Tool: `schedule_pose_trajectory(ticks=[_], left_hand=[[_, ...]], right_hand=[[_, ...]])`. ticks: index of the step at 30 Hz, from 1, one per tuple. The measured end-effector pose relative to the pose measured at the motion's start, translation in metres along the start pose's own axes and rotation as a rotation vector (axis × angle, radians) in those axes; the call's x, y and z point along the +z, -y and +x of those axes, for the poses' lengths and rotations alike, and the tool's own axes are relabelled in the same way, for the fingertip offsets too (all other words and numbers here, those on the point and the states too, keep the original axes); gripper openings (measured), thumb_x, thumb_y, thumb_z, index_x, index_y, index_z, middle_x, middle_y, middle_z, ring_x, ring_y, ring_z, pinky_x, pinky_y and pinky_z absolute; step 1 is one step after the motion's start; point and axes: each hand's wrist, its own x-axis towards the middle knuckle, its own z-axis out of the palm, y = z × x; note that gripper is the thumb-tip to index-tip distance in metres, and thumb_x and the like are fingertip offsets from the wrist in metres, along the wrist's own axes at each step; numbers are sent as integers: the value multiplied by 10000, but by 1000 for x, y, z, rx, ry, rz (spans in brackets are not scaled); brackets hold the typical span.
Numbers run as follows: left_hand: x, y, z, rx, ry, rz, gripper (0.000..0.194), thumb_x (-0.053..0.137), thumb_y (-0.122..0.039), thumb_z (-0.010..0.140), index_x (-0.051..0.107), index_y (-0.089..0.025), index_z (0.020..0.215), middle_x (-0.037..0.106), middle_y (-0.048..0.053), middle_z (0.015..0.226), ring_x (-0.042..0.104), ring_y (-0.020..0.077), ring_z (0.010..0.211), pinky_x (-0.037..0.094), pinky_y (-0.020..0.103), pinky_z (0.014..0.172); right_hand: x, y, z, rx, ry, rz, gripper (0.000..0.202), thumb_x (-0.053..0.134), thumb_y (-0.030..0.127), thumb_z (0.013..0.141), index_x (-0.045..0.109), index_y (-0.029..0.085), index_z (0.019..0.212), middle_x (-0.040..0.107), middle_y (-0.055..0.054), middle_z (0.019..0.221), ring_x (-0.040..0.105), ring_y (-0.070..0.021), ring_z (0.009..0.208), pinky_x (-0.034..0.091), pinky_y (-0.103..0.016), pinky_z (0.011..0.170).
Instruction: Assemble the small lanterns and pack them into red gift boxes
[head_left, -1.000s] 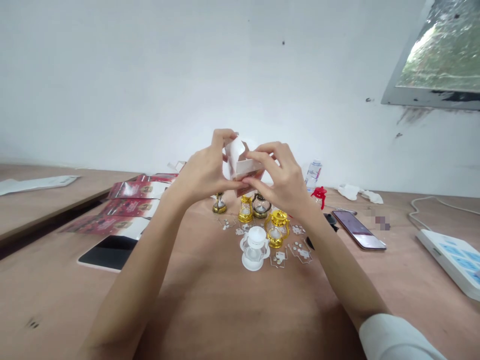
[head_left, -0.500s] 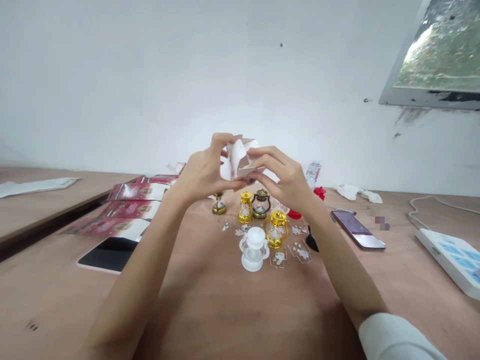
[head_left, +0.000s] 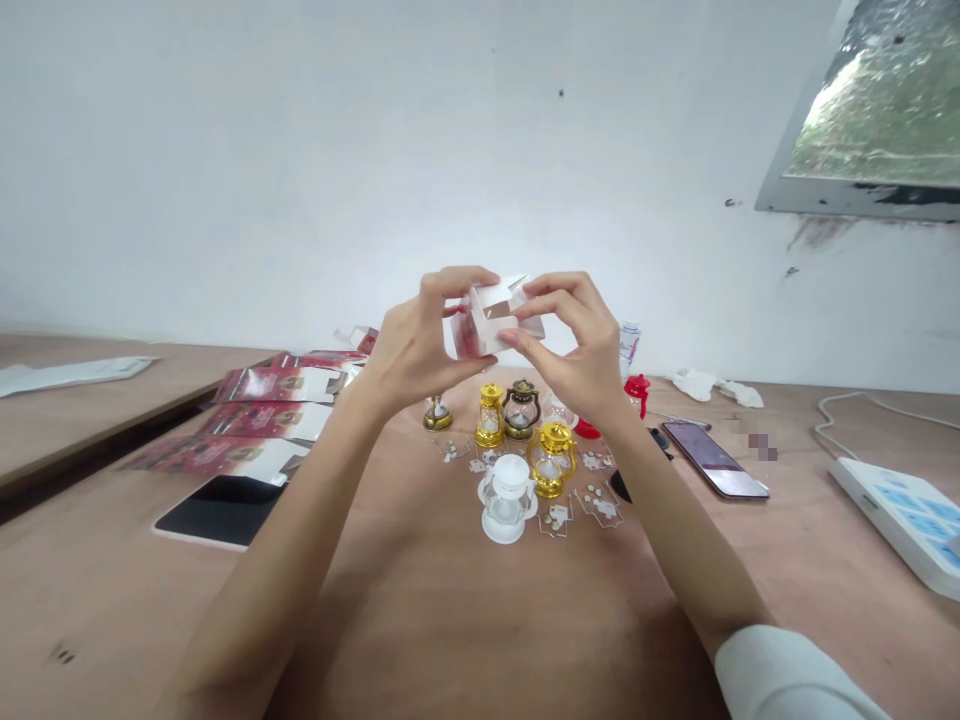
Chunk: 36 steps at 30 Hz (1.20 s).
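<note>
Between both hands, raised above the table, is a small cardboard box (head_left: 491,330), white at its flapped end and reddish on its left side. My left hand (head_left: 424,335) grips it from the left, fingers on top and thumb below. My right hand (head_left: 574,335) pinches the flaps at the end facing me, which look partly folded in. Beneath the hands stand small lanterns: a white lantern (head_left: 508,500), a gold lantern (head_left: 552,460), a smaller gold lantern (head_left: 490,415) and a bronze lantern (head_left: 521,408).
Flat red printed boxes (head_left: 262,420) lie in a row on the left, near a dark phone (head_left: 221,510). Small metal pieces (head_left: 600,503) lie around the lanterns. Another phone (head_left: 716,460), crumpled tissue (head_left: 696,384) and a white power strip (head_left: 904,515) are on the right.
The flaps at the box's near end have been folded inward and the box has turned, showing its red side. My right hand has shifted slightly right and up.
</note>
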Motion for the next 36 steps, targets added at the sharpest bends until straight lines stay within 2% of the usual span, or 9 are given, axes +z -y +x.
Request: schedule_pose_trajectory(ticks=[6,12,16,20,25,30,36], left_hand=[[-1,0,0,10,-7,-10,616,705,-284,758,317,-259,1235,550,76,1278,582,205,1129,554,388,893],[-4,0,0,15,17,25,602,697,-314,760,390,-247,1273,574,82,1268,582,224,1128,564,370,858],[-5,0,1,25,47,49,623,655,-327,800,368,-292,1352,549,67,1305,552,230,1170,560,379,885],[-6,0,2,65,43,104,584,644,-320,819,402,-357,1349,531,42,1319,550,233,1171,554,385,893],[-6,0,3,134,13,123,431,648,-299,823,508,-334,1229,526,49,1328,568,223,1145,542,398,900],[-6,-3,3,104,20,142,323,645,-325,826,525,-293,1124,545,57,1310,577,206,1136,547,384,891],[-6,-3,3,108,43,160,384,660,-312,816,513,-296,1171,536,63,1301,602,223,1077,558,379,853]], right_hand=[[0,-4,-1,62,7,10,337,676,334,790,547,288,1097,464,-77,1253,440,-266,1239,500,-476,924],[1,-8,-2,112,169,126,196,581,316,863,583,279,1055,462,-62,1308,427,-266,1283,554,-423,836],[1,-11,-3,138,210,189,221,541,324,891,556,292,1109,449,-56,1342,402,-245,1309,564,-396,831],[-4,-11,-2,135,276,234,329,593,310,854,520,299,1174,423,-62,1376,388,-256,1324,553,-415,876],[-7,-8,0,144,272,279,411,624,299,827,480,290,1212,414,-65,1390,439,-255,1279,543,-415,898],[-8,-5,1,186,283,280,424,625,321,820,467,288,1212,414,-67,1394,510,-234,1201,547,-397,881],[-7,-6,1,214,267,307,419,654,302,792,484,270,1174,460,-65,1349,534,-225,1165,551,-377,868]])
